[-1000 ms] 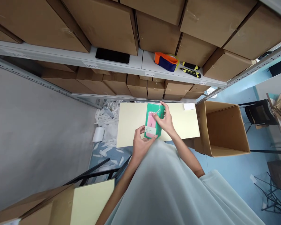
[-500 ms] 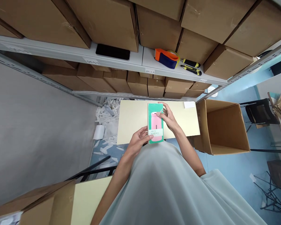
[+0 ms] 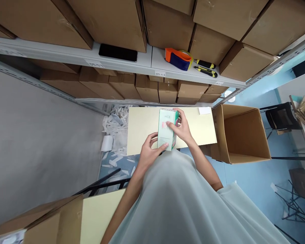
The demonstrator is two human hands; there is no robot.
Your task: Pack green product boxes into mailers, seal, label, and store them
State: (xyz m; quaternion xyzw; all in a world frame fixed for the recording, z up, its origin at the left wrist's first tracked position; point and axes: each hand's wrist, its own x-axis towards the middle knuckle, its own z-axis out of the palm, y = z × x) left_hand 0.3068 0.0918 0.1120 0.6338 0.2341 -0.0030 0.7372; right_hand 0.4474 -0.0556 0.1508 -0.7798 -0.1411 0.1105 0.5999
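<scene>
Between both hands is a small product box (image 3: 165,134), its pale mint side facing me and a green side with pink showing at the right. My left hand (image 3: 152,147) grips its lower left, thumb across the front near the bottom. Higher up, my right hand (image 3: 181,125) holds the right edge, with its thumb on the front face and fingers behind. The box is above the near part of a cream tabletop (image 3: 142,125). A small white card or paper stack (image 3: 204,110) lies at the table's far right corner.
A large open cardboard carton (image 3: 246,135) stands right of the table. Shelves of brown boxes rise ahead, with a black phone (image 3: 118,53), a tape dispenser (image 3: 178,59) and yellow-black utility knives (image 3: 205,67) on the ledge. White scraps (image 3: 115,125) lie left; a grey wall (image 3: 40,142) is beyond.
The product box has been turned about its long axis, from the green face with the pink picture to the pale printed side. Both hands still hold it; the view has shifted slightly.
</scene>
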